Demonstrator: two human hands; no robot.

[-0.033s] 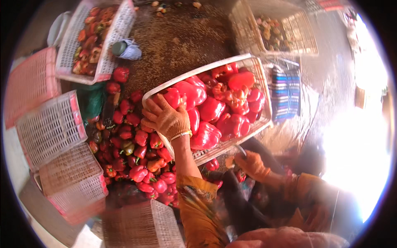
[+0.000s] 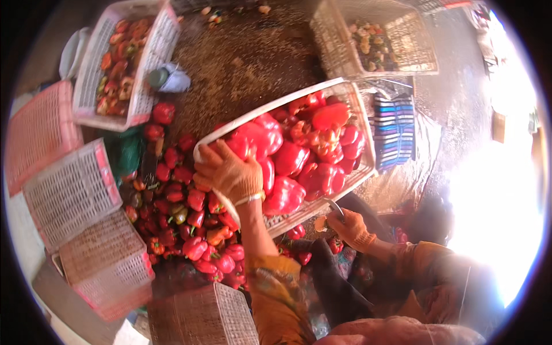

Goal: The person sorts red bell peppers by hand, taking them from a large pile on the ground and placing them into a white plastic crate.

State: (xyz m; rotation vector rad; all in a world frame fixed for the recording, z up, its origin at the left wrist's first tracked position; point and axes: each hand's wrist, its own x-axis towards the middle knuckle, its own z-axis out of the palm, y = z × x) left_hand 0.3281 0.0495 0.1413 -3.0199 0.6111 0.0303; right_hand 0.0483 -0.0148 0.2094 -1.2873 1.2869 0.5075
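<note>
A pale plastic crate point(image 2: 275, 112) of big red bell peppers point(image 2: 290, 158) sits tilted in front of me. My left hand point(image 2: 234, 177), in an orange knitted glove, grips its left end, fingers over the rim and thumb toward the peppers. Right of the crate's near side, my gloved right hand point(image 2: 352, 227) is closed on a knife point(image 2: 334, 207). Its short, curved metal blade sticks up toward the crate; the handle is hidden in the fist. Beneath and left of the crate spreads a heap of loose red peppers point(image 2: 195, 248), a few of them greenish or orange.
Pepper scraps fill a white crate point(image 2: 86, 92) at the far left; a jar point(image 2: 170, 78) stands beside it. Several crates point(image 2: 72, 184) line the left side. Another crate point(image 2: 330, 34) holds scraps at the far right. A striped folded cloth point(image 2: 395, 129) lies right of the pepper crate.
The view has shifted slightly, so the surroundings sit a little differently. Both hands keep nearly the same places, the left on the crate and the right around the knife.
</note>
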